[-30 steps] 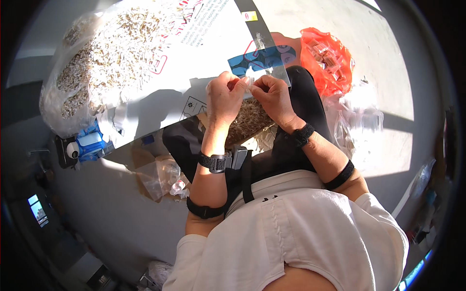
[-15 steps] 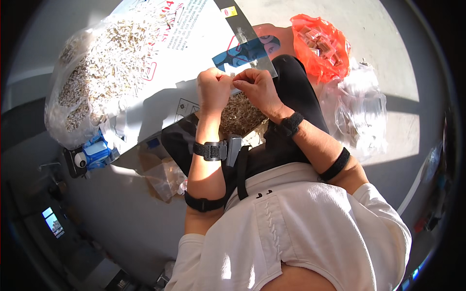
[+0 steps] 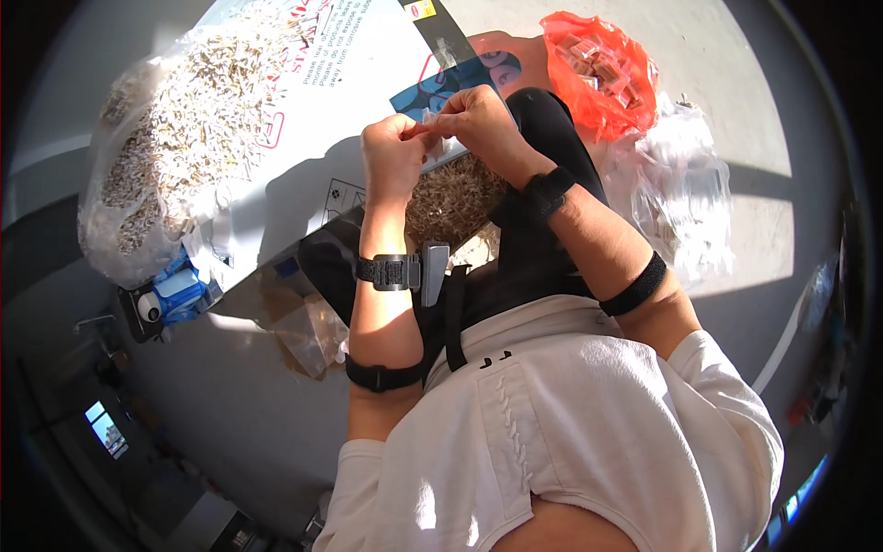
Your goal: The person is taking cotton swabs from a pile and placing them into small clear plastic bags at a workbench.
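My left hand (image 3: 390, 158) is closed, thumb and forefinger pinched together, above the near edge of the white printed board (image 3: 303, 138). Fingertip to fingertip with it, my right hand (image 3: 485, 129) pinches too. Between them shows a small whitish translucent plastic piece (image 3: 448, 143), partly covered by the fingers. Under the hands, at my lap, lies a heap of small pale-brown slender pieces (image 3: 451, 201). On the board's left side a large clear plastic bag (image 3: 97, 207) spills many similar pale pieces (image 3: 198, 120).
A red plastic bag (image 3: 558, 69) with small wrapped brownish packets (image 3: 602, 72) stands at the far right. Beside it are crumpled clear plastic bags (image 3: 682, 198). A blue-and-white pack (image 3: 179, 290) sits by the board's left corner. Lower left of my lap is an open carton (image 3: 308, 340).
Both hands have shifted slightly up and left, still pinched together. My right hand now sits higher over the left fingertips, and more of the brown heap shows below.
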Motion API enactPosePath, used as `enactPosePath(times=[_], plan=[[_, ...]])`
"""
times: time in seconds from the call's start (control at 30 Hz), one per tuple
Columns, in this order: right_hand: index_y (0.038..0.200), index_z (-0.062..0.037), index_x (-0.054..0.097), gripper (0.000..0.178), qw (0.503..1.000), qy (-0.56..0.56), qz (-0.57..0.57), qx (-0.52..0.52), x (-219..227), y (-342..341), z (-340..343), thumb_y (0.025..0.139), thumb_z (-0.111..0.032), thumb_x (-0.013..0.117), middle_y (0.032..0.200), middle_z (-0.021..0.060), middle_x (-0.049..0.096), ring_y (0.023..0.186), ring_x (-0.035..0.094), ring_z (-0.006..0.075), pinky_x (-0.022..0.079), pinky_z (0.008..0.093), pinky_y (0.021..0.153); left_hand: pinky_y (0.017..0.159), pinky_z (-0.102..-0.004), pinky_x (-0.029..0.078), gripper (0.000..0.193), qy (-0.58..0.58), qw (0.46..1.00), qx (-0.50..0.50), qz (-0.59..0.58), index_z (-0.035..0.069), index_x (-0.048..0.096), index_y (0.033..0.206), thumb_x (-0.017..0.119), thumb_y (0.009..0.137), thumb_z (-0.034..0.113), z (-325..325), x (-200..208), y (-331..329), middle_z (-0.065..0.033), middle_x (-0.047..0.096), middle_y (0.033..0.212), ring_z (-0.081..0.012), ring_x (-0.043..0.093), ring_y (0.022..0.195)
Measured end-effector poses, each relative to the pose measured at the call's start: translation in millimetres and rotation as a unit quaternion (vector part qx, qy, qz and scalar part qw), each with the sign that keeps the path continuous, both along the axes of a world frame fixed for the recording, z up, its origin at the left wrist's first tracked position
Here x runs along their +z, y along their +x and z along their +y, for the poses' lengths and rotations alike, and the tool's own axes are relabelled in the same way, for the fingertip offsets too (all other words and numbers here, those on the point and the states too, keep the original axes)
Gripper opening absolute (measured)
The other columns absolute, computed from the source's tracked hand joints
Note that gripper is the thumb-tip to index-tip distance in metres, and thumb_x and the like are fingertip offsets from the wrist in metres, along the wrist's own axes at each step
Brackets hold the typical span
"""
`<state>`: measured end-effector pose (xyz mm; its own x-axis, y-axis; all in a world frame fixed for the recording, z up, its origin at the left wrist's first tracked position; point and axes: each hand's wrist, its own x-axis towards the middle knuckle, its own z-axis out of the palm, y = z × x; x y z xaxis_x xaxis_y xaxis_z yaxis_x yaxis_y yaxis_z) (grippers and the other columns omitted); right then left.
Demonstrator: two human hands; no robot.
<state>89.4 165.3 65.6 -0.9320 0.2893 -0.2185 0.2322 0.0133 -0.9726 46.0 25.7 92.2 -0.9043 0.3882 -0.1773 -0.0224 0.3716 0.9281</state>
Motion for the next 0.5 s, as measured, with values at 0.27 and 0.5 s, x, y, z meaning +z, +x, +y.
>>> enactPosePath(times=[0.27, 0.5], plan=[[0.074, 0.0027, 0.064, 0.02, 0.982, -0.168, 0.081, 0.014, -24, 3, -4, 0.083, -0.015, 0.065, 0.064, 0.002, 0.058, 0.057, 0.05, 0.0083, 0.041, 0.0254, 0.053, 0.05, -0.0213, 0.037, 0.013, 0.097, 0.981, 0.038, -0.164, 0.002, 0.062, 0.072, 0.064, 0.085, 0.005, -8, -3, -3, -0.0013, 0.058, 0.063, -0.0078, 0.049, 0.053], [0.07, -0.0012, 0.061, 0.021, 0.971, -0.232, 0.05, 0.029, -23, 13, 3, 0.086, -0.014, 0.061, 0.065, -0.0019, 0.055, 0.057, 0.046, 0.0047, 0.037, 0.022, 0.05, 0.051, -0.0225, 0.04, 0.015, 0.11, 0.981, 0.039, -0.155, 0.003, 0.059, 0.07, 0.062, 0.084, 0.006, -13, -11, -2, -0.0026, 0.059, 0.065, -0.0091, 0.051, 0.054]])
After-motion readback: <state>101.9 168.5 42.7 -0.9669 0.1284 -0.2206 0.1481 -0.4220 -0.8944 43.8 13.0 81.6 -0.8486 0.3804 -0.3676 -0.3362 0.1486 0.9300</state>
